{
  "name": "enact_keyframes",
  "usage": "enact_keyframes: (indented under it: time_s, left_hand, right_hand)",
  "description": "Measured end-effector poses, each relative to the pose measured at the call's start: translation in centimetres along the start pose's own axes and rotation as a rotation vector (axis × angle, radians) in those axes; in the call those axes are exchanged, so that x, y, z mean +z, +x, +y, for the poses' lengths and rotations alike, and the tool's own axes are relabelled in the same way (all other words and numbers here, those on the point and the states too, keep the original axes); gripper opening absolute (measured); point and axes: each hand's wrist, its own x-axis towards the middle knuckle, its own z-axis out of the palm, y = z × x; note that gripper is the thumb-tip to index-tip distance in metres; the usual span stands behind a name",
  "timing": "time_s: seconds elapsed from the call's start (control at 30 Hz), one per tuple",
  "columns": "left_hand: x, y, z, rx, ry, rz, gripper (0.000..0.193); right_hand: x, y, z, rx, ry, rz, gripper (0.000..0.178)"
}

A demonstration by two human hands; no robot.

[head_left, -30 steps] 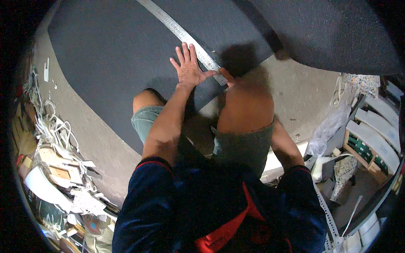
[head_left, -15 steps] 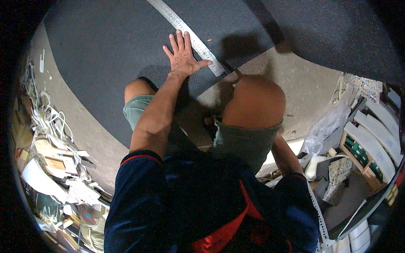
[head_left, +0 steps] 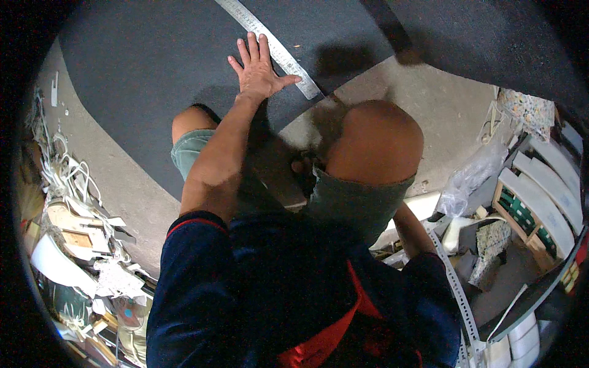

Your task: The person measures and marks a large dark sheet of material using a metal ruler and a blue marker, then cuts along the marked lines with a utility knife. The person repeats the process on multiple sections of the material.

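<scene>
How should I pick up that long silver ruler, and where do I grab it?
Perhaps pinch the ruler by its long edges at the near end, coming from the right: it lies flat and looks thin, that end sits close to the edge of the dark sheet, and the left hand spreads along its left side.

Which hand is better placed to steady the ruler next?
Probably the left hand: it's spread over the dark sheet, thumb at the ruler. The right hand is out of sight; only its arm shows.
</scene>
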Motion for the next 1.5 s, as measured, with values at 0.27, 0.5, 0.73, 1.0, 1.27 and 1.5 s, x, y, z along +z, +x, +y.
enact_keyframes:
  time_s: [0.27,0.5,0.73,1.0,1.27,1.5]
  left_hand:
    - [0.2,0.0,-0.2,0.02,-0.018,0.046,0.151]
    - [-3.0,-2.0,-3.5,0.032,-0.214,0.188,0.106]
    - [-10.9,-11.2,-17.9,-0.661,-0.566,0.433,0.063]
    - [-3.7,-38.3,-27.3,-1.008,-0.645,0.378,0.053]
    - [-1.0,-41.3,-26.4,-1.179,-0.912,0.456,0.069]
    - [-0.5,-36.7,-37.7,-1.063,-0.65,0.585,0.07]
  right_hand:
    - [-0.6,-7.9,2.7,-0.011,-0.02,0.043,0.052]
    - [-3.6,-3.8,0.1,0.021,-0.353,0.561,0.046]
    - [-5.4,8.3,-12.7,-0.138,-0.404,0.661,0.045]
    - [-3.6,12.8,-21.8,-0.269,-0.263,0.414,0.047]
    - [-3.7,12.0,-19.5,-0.219,-0.316,0.381,0.049]
    - [-3.1,13.4,-24.2,-0.181,-0.319,0.317,0.052]
